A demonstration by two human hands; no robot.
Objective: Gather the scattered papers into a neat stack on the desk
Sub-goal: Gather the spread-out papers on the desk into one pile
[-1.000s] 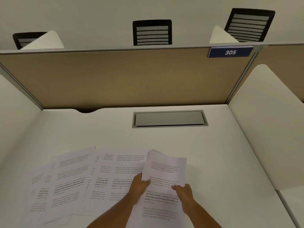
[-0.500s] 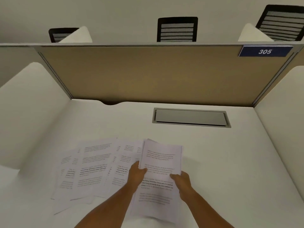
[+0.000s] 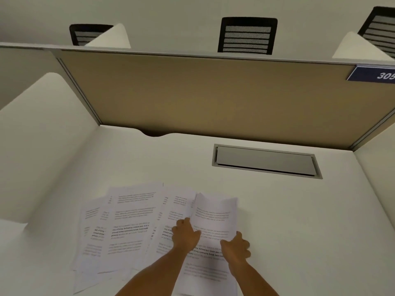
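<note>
Several printed white sheets (image 3: 128, 223) lie fanned and overlapping on the white desk (image 3: 299, 221), left of centre. A small stack of sheets (image 3: 215, 212) is held raised at its far end, at the right end of the spread. My left hand (image 3: 184, 235) grips the stack's left edge, thumb on top. My right hand (image 3: 236, 245) grips its right edge, fingers curled round it. The stack's near end runs down between my forearms to the bottom of the view.
A grey cable flap (image 3: 265, 161) is set into the desk behind the papers. A tan partition (image 3: 203, 95) closes the back, with white side panels (image 3: 40, 133) left and right. A blue sign reading 305 (image 3: 376, 74) hangs top right. Black chairs (image 3: 248, 35) stand beyond.
My view has swung left, so the desk shifts right in frame. Both hands keep hold of the stack, which stays over the right end of the spread and now curls up on its left side.
</note>
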